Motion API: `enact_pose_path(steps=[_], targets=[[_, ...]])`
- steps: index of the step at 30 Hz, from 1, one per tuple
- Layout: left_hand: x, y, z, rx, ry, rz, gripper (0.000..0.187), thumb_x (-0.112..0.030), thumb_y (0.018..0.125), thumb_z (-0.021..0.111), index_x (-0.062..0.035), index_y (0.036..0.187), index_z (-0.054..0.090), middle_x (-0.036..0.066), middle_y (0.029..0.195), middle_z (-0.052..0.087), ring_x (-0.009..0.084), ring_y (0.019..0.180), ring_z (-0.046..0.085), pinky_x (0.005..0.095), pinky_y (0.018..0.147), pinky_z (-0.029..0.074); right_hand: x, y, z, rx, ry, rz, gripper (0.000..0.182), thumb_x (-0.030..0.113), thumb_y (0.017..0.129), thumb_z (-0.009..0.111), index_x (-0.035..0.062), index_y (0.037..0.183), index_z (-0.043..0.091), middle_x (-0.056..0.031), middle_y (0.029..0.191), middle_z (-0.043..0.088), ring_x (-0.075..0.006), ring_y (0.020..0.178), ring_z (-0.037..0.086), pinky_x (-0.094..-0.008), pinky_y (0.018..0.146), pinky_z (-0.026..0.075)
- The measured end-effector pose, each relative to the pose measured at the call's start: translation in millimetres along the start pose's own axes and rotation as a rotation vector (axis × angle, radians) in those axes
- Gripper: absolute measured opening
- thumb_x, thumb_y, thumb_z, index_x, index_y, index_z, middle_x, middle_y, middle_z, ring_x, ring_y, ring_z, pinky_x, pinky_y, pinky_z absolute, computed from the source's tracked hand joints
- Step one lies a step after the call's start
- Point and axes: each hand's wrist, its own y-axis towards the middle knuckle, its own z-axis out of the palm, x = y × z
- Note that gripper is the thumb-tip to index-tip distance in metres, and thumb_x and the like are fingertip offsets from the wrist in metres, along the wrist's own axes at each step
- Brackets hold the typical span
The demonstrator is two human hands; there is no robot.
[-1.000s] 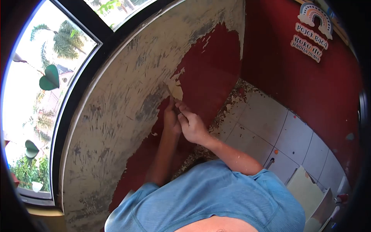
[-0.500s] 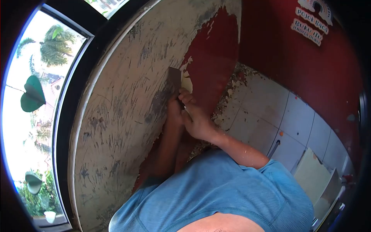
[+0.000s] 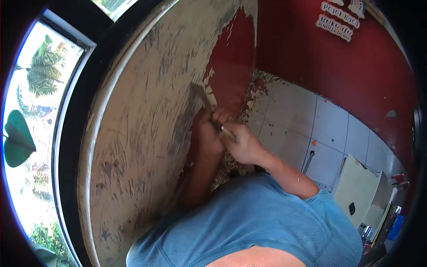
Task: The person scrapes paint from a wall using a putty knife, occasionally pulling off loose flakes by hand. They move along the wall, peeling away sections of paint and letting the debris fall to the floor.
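Observation:
A paint scraper with a flat metal blade is in both my hands, its blade right at the wall where bare plaster meets peeling red paint. My left hand is closed around the scraper just behind the blade, on the wall side. Further back, my right hand grips the handle, part of which shows between the fingers. A loose pale flake of paint hangs beside the blade.
Paint chips litter the tiled floor along the wall's foot. To the left is a black-framed window with a green heart cutout. A pale board and assorted items, one blue, are at the lower right.
The scraper has turned, so its blade appears narrower and more slanted. More of the handle shows at my right hand. The whole view has shifted a little.

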Motion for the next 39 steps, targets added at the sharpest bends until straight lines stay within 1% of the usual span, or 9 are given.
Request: enact_pose_path(steps=[1, 7, 11, 18, 22, 28, 31, 34, 39], targets=[[-6, 1, -10, 0.003, 0.012, 0.012, 0.01, -0.018, 0.092, 0.043, -0.0113, 0.085, 0.047, -0.001, 0.068, 0.046, 0.0128, 0.062, 0.046, 0.0302, 0.066, 0.04, -3, 7, 9, -0.174, 0.057, -0.258, 0.024, 0.004, 0.083, 0.052, -0.0082, 0.103, 0.055, -0.0184, 0.075, 0.058, -0.0237, 0.073, 0.06, -0.034, 0.069, 0.047], [5, 20, 1, -0.111, 0.102, 0.033, 0.015, -0.019, 0.093, 0.043, -0.0104, 0.082, 0.046, -0.001, 0.068, 0.046, 0.0124, 0.062, 0.046, 0.0308, 0.066, 0.042, -2, 19, -13, -0.067, 0.078, 0.039, 0.027, 0.007, 0.084, 0.053, -0.0091, 0.105, 0.055, -0.0172, 0.079, 0.06, -0.0227, 0.073, 0.059, -0.0348, 0.073, 0.046], [3, 29, 13, -0.176, 0.031, 0.056, 0.024, -0.03, 0.094, 0.05, -0.0109, 0.08, 0.044, -0.001, 0.065, 0.043, 0.0139, 0.059, 0.043, 0.03, 0.058, 0.04, -3, 30, -18, -0.056, 0.051, -0.184, 0.039, 0.003, 0.083, 0.05, -0.0096, 0.12, 0.049, -0.0238, 0.125, 0.052, -0.0312, 0.118, 0.051, -0.0313, 0.099, 0.038], [15, 45, 29, -0.242, 0.224, 0.1, 0.024, -0.027, 0.096, 0.045, -0.0103, 0.079, 0.043, 0.0, 0.066, 0.044, 0.0148, 0.062, 0.046, 0.0298, 0.062, 0.043, -10, 28, -29, -0.016, 0.113, -0.013, 0.039, 0.005, 0.086, 0.048, -0.0077, 0.123, 0.049, -0.0204, 0.124, 0.055, -0.0175, 0.117, 0.049, -0.0274, 0.098, 0.036], [6, 70, 0, -0.225, 0.37, 0.133, 0.018, -0.022, 0.095, 0.047, -0.0092, 0.082, 0.043, 0.001, 0.069, 0.043, 0.0159, 0.064, 0.046, 0.0306, 0.062, 0.042, -34, 71, -27, -0.104, 0.163, -0.065, 0.04, 0.004, 0.085, 0.049, -0.006, 0.124, 0.05, -0.0188, 0.132, 0.049, -0.0208, 0.124, 0.045, -0.0293, 0.102, 0.033], [27, 41, 41, -0.24, 0.191, 0.113, 0.017, -0.023, 0.097, 0.042, -0.0112, 0.085, 0.043, 0.0, 0.069, 0.042, 0.015, 0.062, 0.044, 0.0312, 0.064, 0.042, -4, 21, -36, -0.13, 0.064, -0.19, 0.039, 0.005, 0.085, 0.049, -0.0083, 0.122, 0.049, -0.0191, 0.11, 0.06, -0.0204, 0.101, 0.057, -0.0295, 0.09, 0.042], [7, 25, 36, -0.17, 0.141, 0.104, 0.017, -0.024, 0.097, 0.041, -0.0122, 0.085, 0.045, -0.002, 0.068, 0.045, 0.0125, 0.061, 0.043, 0.0312, 0.065, 0.042, 29, 29, -39, 0.11, 0.086, 0.168, 0.037, 0.006, 0.085, 0.05, -0.0092, 0.12, 0.05, -0.0176, 0.095, 0.063, -0.0186, 0.088, 0.057, -0.0297, 0.082, 0.044], [11, 29, 40, -0.222, 0.163, 0.117, 0.015, -0.021, 0.096, 0.04, -0.0122, 0.085, 0.046, -0.002, 0.068, 0.045, 0.0128, 0.061, 0.044, 0.0314, 0.065, 0.043, 4, 30, -29, -0.033, 0.186, 0.026, 0.025, 0.009, 0.082, 0.052, -0.0084, 0.099, 0.057, -0.0207, 0.075, 0.059, -0.0238, 0.072, 0.061, -0.0356, 0.068, 0.046], [7, 33, 38, -0.204, 0.206, 0.122, 0.014, -0.017, 0.095, 0.038, -0.0122, 0.085, 0.046, 0.0, 0.068, 0.044, 0.0139, 0.06, 0.044, 0.0331, 0.065, 0.043, -1, 35, -32, -0.087, 0.216, -0.104, 0.024, 0.009, 0.083, 0.051, -0.0084, 0.1, 0.057, -0.0204, 0.073, 0.057, -0.0196, 0.07, 0.058, -0.0335, 0.068, 0.046]])
